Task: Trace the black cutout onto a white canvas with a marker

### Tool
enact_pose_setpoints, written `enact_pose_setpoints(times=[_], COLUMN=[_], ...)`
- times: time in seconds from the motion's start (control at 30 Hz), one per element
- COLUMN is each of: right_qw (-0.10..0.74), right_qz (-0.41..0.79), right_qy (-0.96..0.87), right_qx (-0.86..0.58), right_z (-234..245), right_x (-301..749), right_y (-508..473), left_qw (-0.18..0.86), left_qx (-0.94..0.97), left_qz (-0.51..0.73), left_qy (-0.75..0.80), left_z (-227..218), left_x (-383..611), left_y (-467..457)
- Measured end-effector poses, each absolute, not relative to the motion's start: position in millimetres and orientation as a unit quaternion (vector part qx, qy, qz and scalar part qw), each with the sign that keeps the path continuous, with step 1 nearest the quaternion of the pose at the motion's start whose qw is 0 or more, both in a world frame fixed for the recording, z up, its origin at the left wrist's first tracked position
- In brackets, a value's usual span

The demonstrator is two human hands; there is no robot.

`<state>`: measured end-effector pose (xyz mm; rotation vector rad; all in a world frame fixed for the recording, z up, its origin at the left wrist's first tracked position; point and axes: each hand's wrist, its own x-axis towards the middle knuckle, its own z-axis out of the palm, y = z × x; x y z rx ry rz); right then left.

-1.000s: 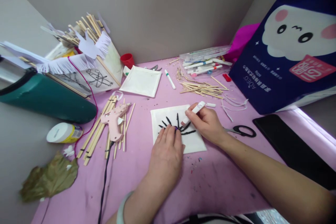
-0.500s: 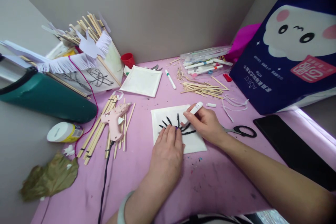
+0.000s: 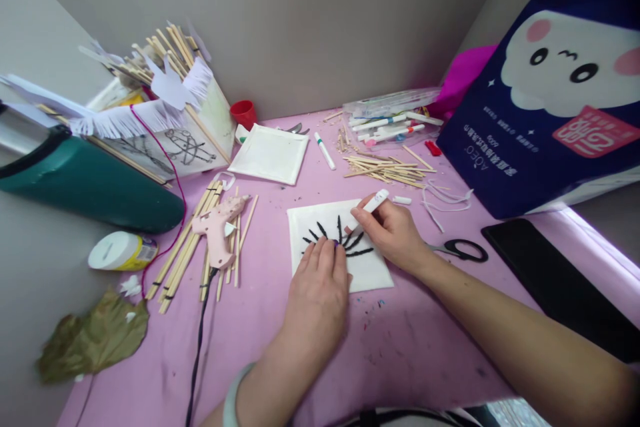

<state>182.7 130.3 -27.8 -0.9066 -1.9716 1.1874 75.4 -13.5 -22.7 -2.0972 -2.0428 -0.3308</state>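
Right hand (image 3: 393, 230) is closed around a white marker (image 3: 369, 207), pinched between thumb and fingers, tip down on the white square panel (image 3: 371, 271). The panel lies flat on the pink table (image 3: 410, 340), just in front of the person and near the table's middle. Black strokes (image 3: 361, 252) fan out on it from a point beside the left fingertips. Left hand (image 3: 317, 293) lies open and palm down, fingers spread over the near left part of the panel, pinning it; a pale bangle (image 3: 231, 400) sits on that wrist. A small white cap (image 3: 401, 200) lies just beyond the right hand. Black-handled scissors (image 3: 460, 250) lie to the right of that hand, and a black phone (image 3: 555, 280) lies farther right. To the left of the panel, a pink glue gun (image 3: 219, 227) rests on a spread of wooden sticks (image 3: 185, 247), its black cord running toward the near edge. A second white panel (image 3: 270, 155) lies farther back, with a green-tipped marker (image 3: 325, 150) beside it. More sticks (image 3: 385, 170) are heaped at the back right, near a clear case of markers (image 3: 390, 121). A dark blue bag (image 3: 500, 140) with a cartoon face stands at the right.
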Motion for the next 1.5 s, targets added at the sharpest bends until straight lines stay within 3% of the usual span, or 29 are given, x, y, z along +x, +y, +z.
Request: enact_pose_setpoints(times=[1.5], right_qw=[0.385], right_qz=[0.423], right_qy=[-0.728], right_qx=[-0.379], right_z=[-26], right_x=[175], right_y=[141], left_qw=[0.091], left_qx=[-0.712], left_qz=[-0.092], left_qy=[-0.69], left_z=[-22], left_x=[76], left_y=[-13])
